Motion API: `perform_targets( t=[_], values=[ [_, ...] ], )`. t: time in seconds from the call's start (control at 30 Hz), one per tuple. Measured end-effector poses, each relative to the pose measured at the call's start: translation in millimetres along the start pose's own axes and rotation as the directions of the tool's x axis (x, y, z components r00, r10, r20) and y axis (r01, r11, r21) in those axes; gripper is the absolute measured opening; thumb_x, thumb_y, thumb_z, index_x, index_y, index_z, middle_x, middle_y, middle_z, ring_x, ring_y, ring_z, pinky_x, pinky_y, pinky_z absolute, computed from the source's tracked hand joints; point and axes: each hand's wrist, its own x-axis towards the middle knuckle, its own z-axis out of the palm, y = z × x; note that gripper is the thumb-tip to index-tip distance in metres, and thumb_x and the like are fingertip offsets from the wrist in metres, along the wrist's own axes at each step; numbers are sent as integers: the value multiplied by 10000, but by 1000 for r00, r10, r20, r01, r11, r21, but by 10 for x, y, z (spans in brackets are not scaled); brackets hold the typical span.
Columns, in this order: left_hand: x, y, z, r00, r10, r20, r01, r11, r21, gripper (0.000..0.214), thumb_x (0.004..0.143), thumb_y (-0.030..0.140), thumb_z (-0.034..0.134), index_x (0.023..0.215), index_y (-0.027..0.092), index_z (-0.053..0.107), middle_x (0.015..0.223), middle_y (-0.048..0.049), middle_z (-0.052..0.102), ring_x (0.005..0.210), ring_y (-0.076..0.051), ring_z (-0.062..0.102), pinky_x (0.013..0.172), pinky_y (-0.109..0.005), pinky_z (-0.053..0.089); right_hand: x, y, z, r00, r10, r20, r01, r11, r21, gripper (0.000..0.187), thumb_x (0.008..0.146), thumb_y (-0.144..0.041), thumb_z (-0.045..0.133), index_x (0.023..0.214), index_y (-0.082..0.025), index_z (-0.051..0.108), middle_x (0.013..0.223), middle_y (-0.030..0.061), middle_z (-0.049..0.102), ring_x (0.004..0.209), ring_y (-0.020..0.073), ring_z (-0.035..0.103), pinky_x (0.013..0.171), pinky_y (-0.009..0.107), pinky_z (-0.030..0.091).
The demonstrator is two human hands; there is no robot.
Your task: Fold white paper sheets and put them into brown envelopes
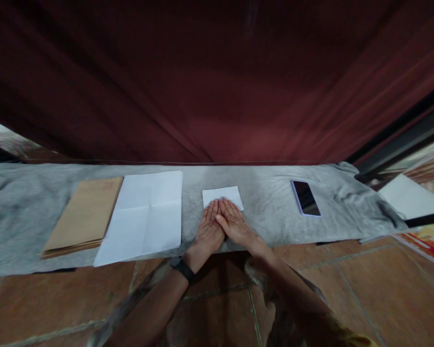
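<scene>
A small folded white paper point(222, 194) lies on the grey cloth point(260, 193) in front of me. My left hand point(209, 228) and my right hand point(234, 222) rest flat side by side on its near part, fingers stretched out and pressed down on it. A black band sits on my left wrist. The near edge of the paper is hidden under my hands.
A large creased white sheet point(144, 216) lies to the left, and a stack of brown envelopes point(84, 215) beyond it. A dark phone point(305, 197) lies to the right. A dark red curtain point(217, 77) hangs behind. Tiled floor point(347, 289) is at the front.
</scene>
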Motion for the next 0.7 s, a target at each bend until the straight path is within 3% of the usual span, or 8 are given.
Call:
perform_targets(
  t=[0.27,0.7],
  values=[
    [-76,-89,-129,990,-139,-27,141,989,52,635,992,295,364,1553,0,334,1626,-237,321,1551,-305,231,1254,-506,284,-155,201,5,997,7,-83,-22,983,-184,667,1069,-489,338,1570,-49,342,1648,189,305,1550,255,264,1256,458,274],
    [-118,-116,-235,969,-246,-1,245,967,62,643,960,285,416,1525,-20,382,1610,-240,343,1524,-314,307,1240,-485,311,-297,394,-61,987,77,-140,-116,948,-296,710,1059,-513,369,1548,2,363,1616,234,357,1508,309,344,1231,465,296]
  ],
)
